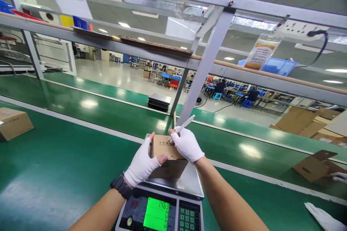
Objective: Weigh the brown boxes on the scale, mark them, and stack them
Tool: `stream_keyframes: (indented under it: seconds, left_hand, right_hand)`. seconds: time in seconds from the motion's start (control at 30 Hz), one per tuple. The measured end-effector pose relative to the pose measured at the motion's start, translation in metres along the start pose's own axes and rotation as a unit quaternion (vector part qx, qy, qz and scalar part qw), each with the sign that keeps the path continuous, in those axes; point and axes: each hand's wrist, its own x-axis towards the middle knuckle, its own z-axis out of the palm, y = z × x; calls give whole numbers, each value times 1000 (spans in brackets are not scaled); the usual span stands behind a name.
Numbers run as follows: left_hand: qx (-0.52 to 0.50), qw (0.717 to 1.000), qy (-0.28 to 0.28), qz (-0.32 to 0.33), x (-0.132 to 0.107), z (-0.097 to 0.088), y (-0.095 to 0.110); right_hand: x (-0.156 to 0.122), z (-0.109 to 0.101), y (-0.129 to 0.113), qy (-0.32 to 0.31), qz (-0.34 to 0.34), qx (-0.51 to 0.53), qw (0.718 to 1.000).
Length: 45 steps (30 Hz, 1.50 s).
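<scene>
A small brown cardboard box (166, 157) rests on the steel plate of a weighing scale (189, 182). My left hand (142, 164), in a white glove with a dark watch on the wrist, grips the box's near left side. My right hand (186, 143), also gloved, holds a white pen (184, 125) with its tip on the box's top face. The scale's green display (156, 214) shows lit digits.
A larger cardboard box (13, 123) sits at the far left of the green conveyor. At the right lie an open cardboard box (316, 166), another person's gloved hand (338, 177) and a loose white glove (324, 218). A slanted metal frame post (206, 68) rises just behind the scale.
</scene>
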Motion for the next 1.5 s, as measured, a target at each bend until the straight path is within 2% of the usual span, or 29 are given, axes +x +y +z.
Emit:
stream_keyframes:
  seconds: [0.27, 0.6, 0.87, 0.97, 1.03, 1.07, 1.13, 1.2, 1.27, 1.33, 1.4, 1.43, 1.5]
  left_hand:
    - [16, 1000, 6, 8, -1, 1, 1]
    - [-16, 1000, 3, 0, 0, 3, 3]
    - [-1, 1000, 7, 4, 2, 4, 3]
    - [-14, 1000, -3, 2, 4, 2, 4]
    - [8, 1000, 2, 16, -1, 1, 6]
    - [41, 998, 22, 33, -6, 2, 7]
    - [153, 979, 98, 89, -21, 8, 9]
    - [284, 932, 169, 148, -33, 19, 11]
    - [383, 883, 193, 188, -35, 29, 14]
    - [439, 852, 194, 207, -24, 26, 18]
    - [471, 834, 206, 202, -8, 4, 21]
    - [481, 826, 222, 191, -4, -14, 21]
    - [495, 810, 273, 157, -7, -54, 16]
  right_hand:
    - [0, 1, 2, 19, 9, 4, 1000]
    - [-1, 2, 5, 25, -5, 7, 1000]
    - [0, 4, 6, 49, 18, 10, 999]
    - [1, 3, 11, 51, 21, 63, 996]
    - [-3, 1, 13, 82, 19, 120, 989]
    - [-8, 1, 12, 107, 18, 146, 983]
    - [-20, 3, 5, 143, 17, 187, 972]
    - [-33, 8, -6, 141, 15, 225, 964]
    - [-42, 13, -19, 99, 7, 267, 959]
    - [-44, 14, -24, 65, -7, 306, 950]
    - [-40, 12, -13, 82, -16, 322, 943]
    - [-38, 10, 0, 110, -10, 320, 941]
    - [-40, 7, 42, 175, 33, 304, 936]
